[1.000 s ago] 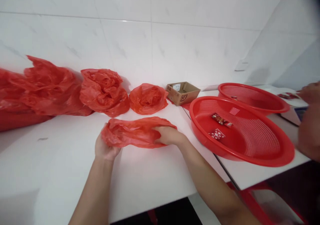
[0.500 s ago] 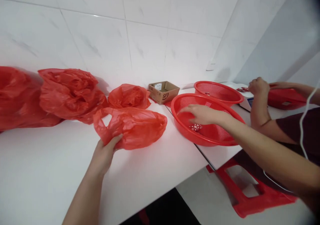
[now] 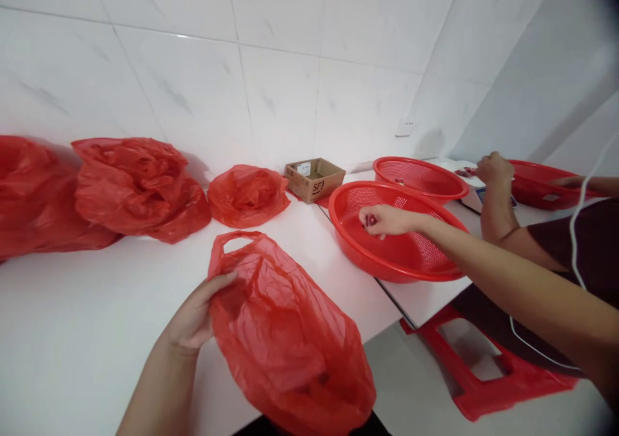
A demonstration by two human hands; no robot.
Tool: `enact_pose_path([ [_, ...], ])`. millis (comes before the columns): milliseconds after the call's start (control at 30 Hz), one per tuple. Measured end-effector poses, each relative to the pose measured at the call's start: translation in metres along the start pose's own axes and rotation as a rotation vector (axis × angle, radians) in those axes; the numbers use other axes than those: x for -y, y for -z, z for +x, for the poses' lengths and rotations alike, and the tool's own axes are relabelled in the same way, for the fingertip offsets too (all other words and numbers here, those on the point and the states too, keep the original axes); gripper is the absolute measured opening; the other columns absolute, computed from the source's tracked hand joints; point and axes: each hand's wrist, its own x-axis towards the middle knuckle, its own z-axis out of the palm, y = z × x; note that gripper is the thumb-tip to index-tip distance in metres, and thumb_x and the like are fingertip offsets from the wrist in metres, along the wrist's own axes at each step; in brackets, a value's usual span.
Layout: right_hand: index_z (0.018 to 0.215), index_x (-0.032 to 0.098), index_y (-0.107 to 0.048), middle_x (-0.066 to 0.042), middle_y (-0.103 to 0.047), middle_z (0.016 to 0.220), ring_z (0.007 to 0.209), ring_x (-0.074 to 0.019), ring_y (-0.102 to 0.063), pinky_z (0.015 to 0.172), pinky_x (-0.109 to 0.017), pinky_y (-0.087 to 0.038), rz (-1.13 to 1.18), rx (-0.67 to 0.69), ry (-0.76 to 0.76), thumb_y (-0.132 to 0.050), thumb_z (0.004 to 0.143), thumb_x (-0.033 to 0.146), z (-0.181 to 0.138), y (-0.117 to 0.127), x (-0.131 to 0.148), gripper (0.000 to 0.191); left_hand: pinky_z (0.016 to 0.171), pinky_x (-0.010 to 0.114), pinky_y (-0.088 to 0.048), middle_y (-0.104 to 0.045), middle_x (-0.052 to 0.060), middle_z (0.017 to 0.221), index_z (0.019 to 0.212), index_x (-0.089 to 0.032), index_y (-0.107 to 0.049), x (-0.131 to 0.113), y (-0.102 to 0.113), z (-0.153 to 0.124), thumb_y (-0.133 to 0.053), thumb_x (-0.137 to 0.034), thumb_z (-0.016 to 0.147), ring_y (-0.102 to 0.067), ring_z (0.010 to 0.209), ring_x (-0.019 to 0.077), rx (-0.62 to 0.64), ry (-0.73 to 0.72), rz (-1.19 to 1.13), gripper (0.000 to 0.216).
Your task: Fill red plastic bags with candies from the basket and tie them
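My left hand (image 3: 200, 310) grips the edge of a thin red plastic bag (image 3: 285, 333) near its handle loop. The bag hangs over the table's front edge with its mouth spread. My right hand (image 3: 384, 221) is inside a large red plastic basket (image 3: 355, 255) with perforated sides. Its fingers are closed round a small dark red item (image 3: 371, 220) with pale spots; its kind is too small to make out.
Bulging red bags (image 3: 140, 188) and a smaller red bag (image 3: 249, 194) line the wall. Behind the basket stand an open cardboard box (image 3: 322, 181) and a second red basket (image 3: 420, 171). A co-worker's hand (image 3: 496, 168) is near a scale (image 3: 478, 197). A red stool (image 3: 507, 391) stands below.
The red bag has swung down toward me and opened out in my left hand. My right hand has closed on the small item that lay in the basket.
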Motion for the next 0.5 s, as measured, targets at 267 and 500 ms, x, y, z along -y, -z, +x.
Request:
enact_pose_path([
  [267, 0.087, 0.023, -0.052, 0.000, -0.065, 0.088, 0.075, -0.0150, -0.066, 0.057, -0.027, -0.058, 0.715, 0.418, 0.234, -0.064, 0.081, 0.037, -0.038, -0.066, 0.113, 0.020, 0.070, 0.031, -0.060, -0.076, 0.011, 0.084, 0.091, -0.010, -0.074, 0.005, -0.005, 0.004, -0.062, -0.021, 0.082, -0.072, 0.074, 0.0228, 0.014, -0.061, -0.046, 0.019],
  [500, 0.113, 0.029, -0.063, -0.002, -0.068, 0.114, 0.098, -0.0197, -0.067, 0.078, -0.031, -0.058, 0.279, 0.309, 0.293, -0.057, 0.088, 0.036, -0.029, -0.127, 0.116, 0.026, 0.080, 0.036, -0.058, -0.073, 0.006, 0.099, 0.124, -0.025, -0.063, 0.005, -0.003, 0.001, -0.063, -0.025, 0.083, -0.072, 0.088, 0.0245, 0.234, -0.153, 0.036, 0.041],
])
